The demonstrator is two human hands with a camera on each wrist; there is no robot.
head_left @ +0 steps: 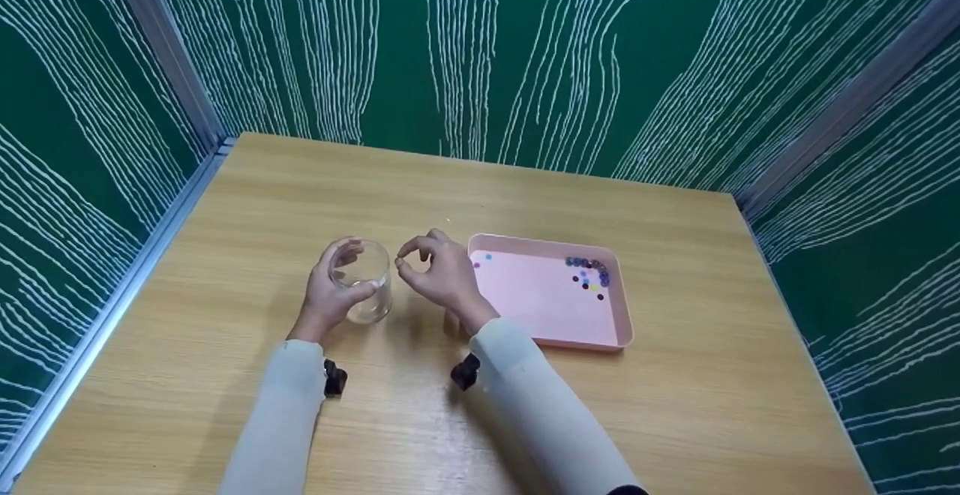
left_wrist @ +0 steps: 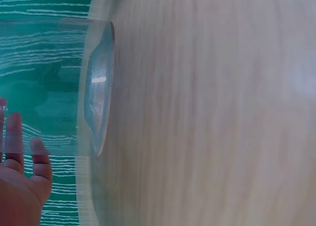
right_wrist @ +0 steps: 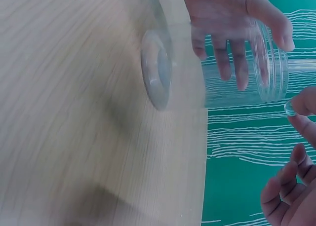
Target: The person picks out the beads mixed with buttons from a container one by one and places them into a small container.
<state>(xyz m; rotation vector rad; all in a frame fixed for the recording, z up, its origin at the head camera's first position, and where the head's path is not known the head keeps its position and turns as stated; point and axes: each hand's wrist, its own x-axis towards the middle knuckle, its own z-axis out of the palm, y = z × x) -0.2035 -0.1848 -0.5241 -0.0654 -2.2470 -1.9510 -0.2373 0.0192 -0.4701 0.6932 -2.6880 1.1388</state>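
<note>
- While L hand [head_left: 330, 292] grips jar [head_left: 371, 304], fingers wrapped partway round, prob. to steady it, jar is upright, mouth up.
- R hand [head_left: 444, 271] pinches clear bead [right_wrist: 290, 107] w/ thumb & fingertip, prob. b/c it's tiny; other fingers loosely bent.
- Bead's just outside jar's rim, which is in the way of the inside.
- Tray [head_left: 540, 300] to R: beads [head_left: 604, 277] along far R corner, dots [head_left: 576, 279] near.
- R sleeve [head_left: 525, 375] hides tray's near L corner.
</note>
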